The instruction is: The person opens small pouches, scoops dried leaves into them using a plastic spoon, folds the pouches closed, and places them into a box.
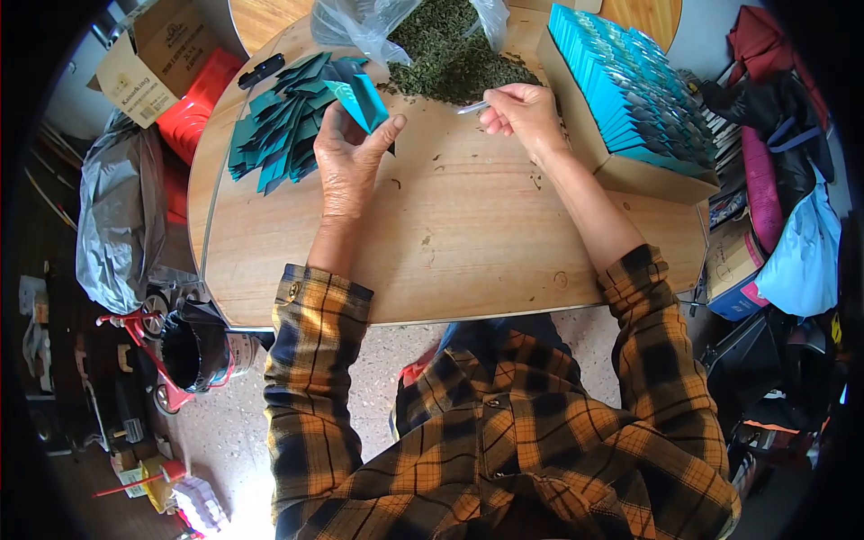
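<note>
My left hand point(351, 157) is wrapped round a small teal packet point(364, 104), held up over the wooden table point(450, 243). Between the thumb and fingers of my right hand point(522, 115) is a small pale tool point(472, 108), its tip pointing left. Just beyond it lies a heap of dried green leaves point(436, 54), partly inside a clear plastic bag point(360, 31). Many flat teal packets point(279, 121) are piled to the left of my left hand. On the right stands a cardboard box point(585, 117) with rows of upright teal packets point(630, 85).
A black object point(261, 71) lies at the table's back left. Beyond the left edge are a cardboard carton point(157, 58), a red stool point(202, 103) and a grey bag point(117, 216). Bags and boxes crowd the right side, among them a light blue bag point(803, 256).
</note>
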Demonstrator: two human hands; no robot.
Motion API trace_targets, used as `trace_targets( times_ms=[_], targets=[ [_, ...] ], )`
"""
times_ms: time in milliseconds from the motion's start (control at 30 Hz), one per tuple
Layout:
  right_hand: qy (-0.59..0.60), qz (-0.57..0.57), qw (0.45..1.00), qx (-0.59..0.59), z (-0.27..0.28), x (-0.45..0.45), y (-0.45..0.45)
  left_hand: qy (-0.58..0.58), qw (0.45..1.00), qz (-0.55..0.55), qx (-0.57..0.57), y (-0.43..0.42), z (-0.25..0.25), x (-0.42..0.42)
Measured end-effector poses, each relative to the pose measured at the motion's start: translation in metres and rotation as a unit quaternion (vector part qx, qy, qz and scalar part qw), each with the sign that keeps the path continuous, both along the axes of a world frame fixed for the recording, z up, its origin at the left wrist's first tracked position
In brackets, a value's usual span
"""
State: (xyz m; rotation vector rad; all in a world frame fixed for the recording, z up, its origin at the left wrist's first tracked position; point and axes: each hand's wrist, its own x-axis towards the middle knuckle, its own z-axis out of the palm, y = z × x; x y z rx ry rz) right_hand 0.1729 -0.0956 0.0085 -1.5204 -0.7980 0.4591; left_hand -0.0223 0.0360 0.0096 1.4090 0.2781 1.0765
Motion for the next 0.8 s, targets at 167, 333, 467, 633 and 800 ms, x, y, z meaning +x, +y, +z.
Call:
trace_targets(
  times_ms=[167,333,467,633,800],
  targets=[
    [-0.049,-0.086,0.995,0.009,-0.008,0.012,0.008,0.037,0.999,-0.005,0.028,0.004,-0.006,0.002],
    [-0.088,-0.096,0.991,0.009,-0.014,0.014,0.014,0.076,0.996,-0.013,0.049,0.001,-0.005,0.001],
    [-0.131,-0.079,0.988,0.019,-0.019,0.016,0.016,0.067,0.996,-0.012,0.06,0.001,-0.008,0.003],
    [-0.176,-0.093,0.979,0.04,-0.019,0.013,0.013,0.08,0.993,-0.01,0.083,0.002,-0.011,0.003],
    [-0.163,-0.086,0.98,0.07,-0.022,0.017,0.015,0.12,0.985,0.03,0.12,0.008,-0.017,0.005]
  ],
)
